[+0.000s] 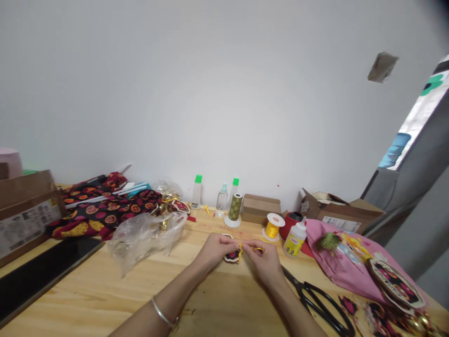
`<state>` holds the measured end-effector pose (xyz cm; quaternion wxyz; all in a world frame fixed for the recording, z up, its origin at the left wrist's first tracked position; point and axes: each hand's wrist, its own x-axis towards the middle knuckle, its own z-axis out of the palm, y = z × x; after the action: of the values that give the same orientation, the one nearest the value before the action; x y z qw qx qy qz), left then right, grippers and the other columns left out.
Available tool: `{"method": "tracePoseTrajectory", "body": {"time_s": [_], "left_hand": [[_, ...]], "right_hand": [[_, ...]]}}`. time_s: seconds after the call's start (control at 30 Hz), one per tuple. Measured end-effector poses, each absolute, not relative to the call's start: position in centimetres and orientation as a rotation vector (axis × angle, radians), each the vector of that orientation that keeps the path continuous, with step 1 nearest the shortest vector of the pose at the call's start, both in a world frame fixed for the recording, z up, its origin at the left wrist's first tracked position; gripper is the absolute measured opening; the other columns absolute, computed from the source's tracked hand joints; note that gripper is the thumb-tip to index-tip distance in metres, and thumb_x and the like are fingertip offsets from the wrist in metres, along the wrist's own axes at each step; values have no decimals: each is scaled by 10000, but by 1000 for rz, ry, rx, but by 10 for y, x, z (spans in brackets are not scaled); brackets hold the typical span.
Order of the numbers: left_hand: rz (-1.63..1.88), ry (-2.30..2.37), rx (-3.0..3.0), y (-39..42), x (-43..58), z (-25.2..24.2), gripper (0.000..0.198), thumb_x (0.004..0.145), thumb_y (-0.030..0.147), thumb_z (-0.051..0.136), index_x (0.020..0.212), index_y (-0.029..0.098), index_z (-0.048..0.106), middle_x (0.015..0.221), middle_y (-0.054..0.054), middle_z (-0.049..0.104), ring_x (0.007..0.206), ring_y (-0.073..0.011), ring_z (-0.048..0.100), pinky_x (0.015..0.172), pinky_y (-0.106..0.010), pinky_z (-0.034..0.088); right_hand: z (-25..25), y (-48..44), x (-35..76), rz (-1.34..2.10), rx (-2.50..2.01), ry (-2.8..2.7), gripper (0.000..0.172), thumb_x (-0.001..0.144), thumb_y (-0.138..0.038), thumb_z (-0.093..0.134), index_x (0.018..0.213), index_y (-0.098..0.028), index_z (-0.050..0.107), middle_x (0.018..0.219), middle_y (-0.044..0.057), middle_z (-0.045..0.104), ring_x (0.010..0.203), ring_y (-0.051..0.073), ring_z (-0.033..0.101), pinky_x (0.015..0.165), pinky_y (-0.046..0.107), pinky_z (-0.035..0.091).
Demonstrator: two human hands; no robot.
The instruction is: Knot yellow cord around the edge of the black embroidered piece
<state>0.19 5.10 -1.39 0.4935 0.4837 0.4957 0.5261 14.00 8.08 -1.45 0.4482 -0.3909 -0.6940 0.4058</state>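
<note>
Both my hands meet over the middle of the wooden table (pixel 182 285). My left hand (pixel 215 250) is closed, thumb and finger pinching yellow cord (pixel 240 252) at the edge of a small dark patterned fabric piece with a pale scalloped border (pixel 231 257). That piece hangs beneath the fingertips, partly covered by them. Close by on the right, my right hand (pixel 263 260) pinches the same yellow cord, and a short loop of it shows above the fingers. Black-handled scissors (pixel 324 304) lie just right of my right forearm.
A yellow cord spool (pixel 272 228), a glue bottle (pixel 295 239) and an olive thread cone (pixel 235 208) stand behind my hands. Left are a clear plastic bag (pixel 147 234), patterned cloth (pixel 115 210) and a black phone-like slab (pixel 49 274). A pink bag (pixel 336 262) lies right.
</note>
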Motion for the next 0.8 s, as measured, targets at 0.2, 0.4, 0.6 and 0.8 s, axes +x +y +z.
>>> {"method": "tracePoseTrajectory", "body": {"time_s": [0.2,0.4,0.6,0.8], "left_hand": [[1300,1212,1169,48,3,-9,206,569,278,588,474,97,614,439,8,559,432,-93,456,464,-198,326],[1313,1218,1172,47,3,-10,205,550,293,601,490,99,624,423,9,549,428,-100,460,467,-207,339],[1345,1167,1137,48,3,-15,190,534,292,614,532,103,593,426,25,518,395,-74,426,439,-199,341],[1299,1179,1160,50,2,-16,178,548,272,596,513,99,569,409,33,497,383,-65,408,416,-186,313]], "right_hand": [[-14,81,142,983,-948,-1723,208,609,-326,575,617,-132,649,626,67,642,579,176,558,527,259,429],[-16,84,143,976,-978,-1734,231,602,-344,571,589,-121,634,537,34,608,478,132,492,455,231,374],[-13,79,141,1038,-992,-1770,211,605,-326,561,551,-127,607,487,-2,547,443,96,420,435,206,319],[-18,79,139,1134,-931,-1777,227,640,-331,538,567,-119,567,482,-24,486,462,84,397,449,193,300]]}}
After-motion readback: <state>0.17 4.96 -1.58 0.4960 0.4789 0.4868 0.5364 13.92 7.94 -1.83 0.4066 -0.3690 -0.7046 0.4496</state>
